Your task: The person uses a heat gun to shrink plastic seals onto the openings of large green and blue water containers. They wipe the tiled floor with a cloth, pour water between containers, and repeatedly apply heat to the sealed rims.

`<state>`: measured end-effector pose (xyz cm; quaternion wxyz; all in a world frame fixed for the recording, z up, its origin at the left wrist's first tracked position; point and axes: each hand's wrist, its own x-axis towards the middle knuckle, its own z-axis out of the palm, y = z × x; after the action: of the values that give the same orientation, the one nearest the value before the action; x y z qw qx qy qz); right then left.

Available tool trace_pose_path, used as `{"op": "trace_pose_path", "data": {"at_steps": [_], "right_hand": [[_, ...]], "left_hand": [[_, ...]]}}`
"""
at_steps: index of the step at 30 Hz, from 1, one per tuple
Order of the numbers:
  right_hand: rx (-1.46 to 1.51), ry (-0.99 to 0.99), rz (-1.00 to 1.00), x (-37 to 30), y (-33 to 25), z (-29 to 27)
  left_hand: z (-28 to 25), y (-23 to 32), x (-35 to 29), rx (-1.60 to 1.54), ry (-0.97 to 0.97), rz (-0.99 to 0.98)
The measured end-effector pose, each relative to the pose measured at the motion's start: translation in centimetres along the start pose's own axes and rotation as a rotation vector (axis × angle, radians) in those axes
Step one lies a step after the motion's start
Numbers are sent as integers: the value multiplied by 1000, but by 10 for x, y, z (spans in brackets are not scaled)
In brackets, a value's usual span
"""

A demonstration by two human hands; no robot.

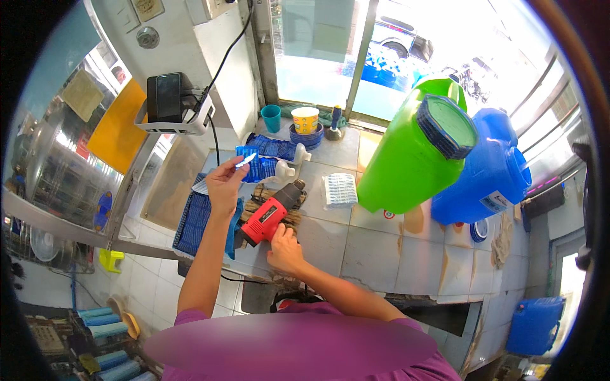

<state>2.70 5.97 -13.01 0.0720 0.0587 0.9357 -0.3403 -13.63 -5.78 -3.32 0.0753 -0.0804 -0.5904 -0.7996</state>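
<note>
My left hand [223, 185] is raised over the left part of the tiled counter, thumb and fingertips pinching a small shiny blue piece of plastic film [245, 155]. Below and to its right, my right hand [286, 251] closes round the handle of a red heat gun [265, 218]; the fingers partly hide that handle. The gun's dark nozzle [293, 190] points away to the upper right. Just beyond the left fingertips lie two blue plastic bundles with whitish ends, a nearer bundle [262, 170] and a farther bundle [273, 147]. Brown ridged material [290, 219] shows beneath the gun.
A tilted green jug [406, 155] and a blue jug [480, 168] stand on the right. A white-and-blue packet [340, 190] lies mid-counter. A blue basket [192, 222] is beside my left forearm. Behind are a teal cup [271, 119] and a yellow-white tub [305, 120]. A black cable [214, 136] hangs down.
</note>
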Motion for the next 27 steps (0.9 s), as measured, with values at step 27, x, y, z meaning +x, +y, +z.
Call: {"op": "trace_pose_path", "data": {"at_steps": [27], "right_hand": [[1164, 598, 379, -325, 270, -197]], "left_hand": [[289, -223, -239, 656, 184, -54]]}}
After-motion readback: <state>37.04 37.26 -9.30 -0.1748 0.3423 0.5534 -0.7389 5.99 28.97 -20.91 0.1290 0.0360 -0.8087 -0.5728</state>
